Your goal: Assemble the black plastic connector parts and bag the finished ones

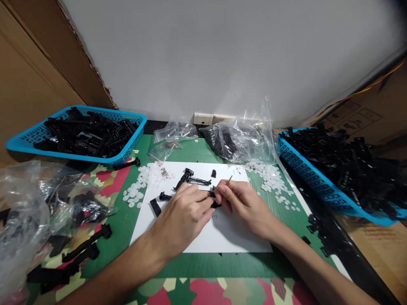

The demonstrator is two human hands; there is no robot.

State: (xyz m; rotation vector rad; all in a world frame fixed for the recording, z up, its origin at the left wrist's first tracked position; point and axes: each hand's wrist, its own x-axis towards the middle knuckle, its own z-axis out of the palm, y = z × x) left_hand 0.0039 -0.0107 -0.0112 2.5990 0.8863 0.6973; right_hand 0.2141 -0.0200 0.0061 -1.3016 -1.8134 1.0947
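Note:
Over a white paper sheet [203, 237], my left hand [186, 214] is closed on a black plastic part [216, 204], most of it hidden by the fingers. Thumb and fingers of my right hand [243, 205] pinch a thin metal tool [229, 181], whose tip is hidden near the part. Beyond the hands lie a black clip-like piece [183, 178], a slim black piece with a metallic sheen [199, 181] and a small black block [213, 173]. Left of my left hand rests a short black bar [155, 207]. Tiny metal springs or pins [165, 173] are heaped at the paper's far left.
Blue baskets of black parts stand left [127, 154] and right [318, 186]. White discs [135, 190] flank the paper, with more discs [273, 180] at right. Clear plastic bags [251, 140] sit by the wall; another bag [25, 212] and black parts [85, 245] are at left.

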